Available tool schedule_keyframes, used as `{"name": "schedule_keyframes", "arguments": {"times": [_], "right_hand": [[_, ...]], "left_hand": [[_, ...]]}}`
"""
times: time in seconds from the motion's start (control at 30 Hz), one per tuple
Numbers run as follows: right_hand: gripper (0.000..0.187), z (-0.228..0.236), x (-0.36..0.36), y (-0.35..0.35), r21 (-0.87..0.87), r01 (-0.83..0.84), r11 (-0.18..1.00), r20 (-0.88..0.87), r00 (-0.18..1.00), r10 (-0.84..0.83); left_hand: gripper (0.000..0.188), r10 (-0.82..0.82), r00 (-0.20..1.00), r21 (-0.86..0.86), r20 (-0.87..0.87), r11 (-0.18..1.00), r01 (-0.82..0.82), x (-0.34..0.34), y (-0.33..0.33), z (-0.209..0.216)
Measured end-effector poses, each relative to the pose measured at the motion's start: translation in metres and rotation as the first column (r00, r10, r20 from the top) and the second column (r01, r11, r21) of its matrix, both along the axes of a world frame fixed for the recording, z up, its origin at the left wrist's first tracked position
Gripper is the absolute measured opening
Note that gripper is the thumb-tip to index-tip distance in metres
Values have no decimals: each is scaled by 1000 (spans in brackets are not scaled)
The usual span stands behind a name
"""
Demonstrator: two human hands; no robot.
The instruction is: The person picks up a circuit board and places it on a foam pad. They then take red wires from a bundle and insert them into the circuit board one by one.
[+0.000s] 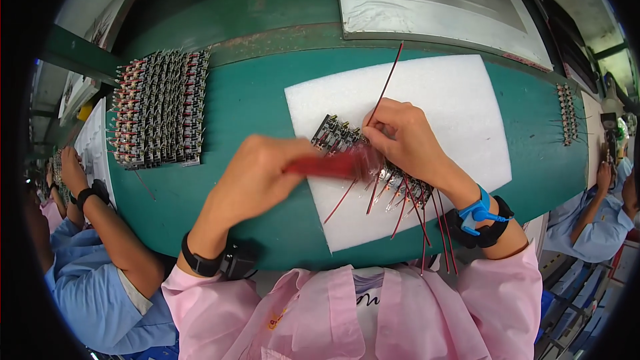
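Note:
A strip of small black circuit boards (333, 135) lies slantwise on the white foam sheet (460, 113). Several thin red and black wires (425, 230) stick out from its lower right part toward me. Over the strip, my right hand (413, 143) pinches a thin red-black wire (390, 80) that rises up and away. My left hand (257, 173), coming from the left, is closed around a long red thing (327, 165). Motion smears that red thing, so its kind does not show; its far end reaches the strip beside my right fingertips and covers part of the boards.
At the left of the green table (253, 107) stand several rows of board strips (160, 110). Another strip (567, 115) lies far right. A white-silver panel (440, 0) borders the back. Co-workers in blue sit on the left (113, 280) and right (587, 220).

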State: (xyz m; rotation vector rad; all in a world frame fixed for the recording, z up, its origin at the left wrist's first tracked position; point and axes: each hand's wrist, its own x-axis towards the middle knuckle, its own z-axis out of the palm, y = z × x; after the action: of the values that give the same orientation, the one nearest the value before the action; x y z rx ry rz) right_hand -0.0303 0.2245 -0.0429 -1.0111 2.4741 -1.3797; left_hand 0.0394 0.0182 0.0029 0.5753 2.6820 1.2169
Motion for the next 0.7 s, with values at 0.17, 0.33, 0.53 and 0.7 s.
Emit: {"name": "schedule_keyframes", "arguments": {"times": [0.17,0.33,0.53,0.7], "right_hand": [[4,0,0,-1,12,50,999,37,998,-50],[4,3,1,-3,28,61,998,76,995,-63],[5,4,1,-3,67,47,997,39,998,-50],[4,10,3,-5,134,27,991,-81,997,-17]], "left_hand": [[16,-198,973,-308,-123,939,152,10,2,-1],[22,-247,936,-258,-252,949,181,14,2,-10],[23,-315,929,-226,-194,936,270,8,-10,-8],[16,-5,970,114,-243,993,34,7,-38,-5]]}}
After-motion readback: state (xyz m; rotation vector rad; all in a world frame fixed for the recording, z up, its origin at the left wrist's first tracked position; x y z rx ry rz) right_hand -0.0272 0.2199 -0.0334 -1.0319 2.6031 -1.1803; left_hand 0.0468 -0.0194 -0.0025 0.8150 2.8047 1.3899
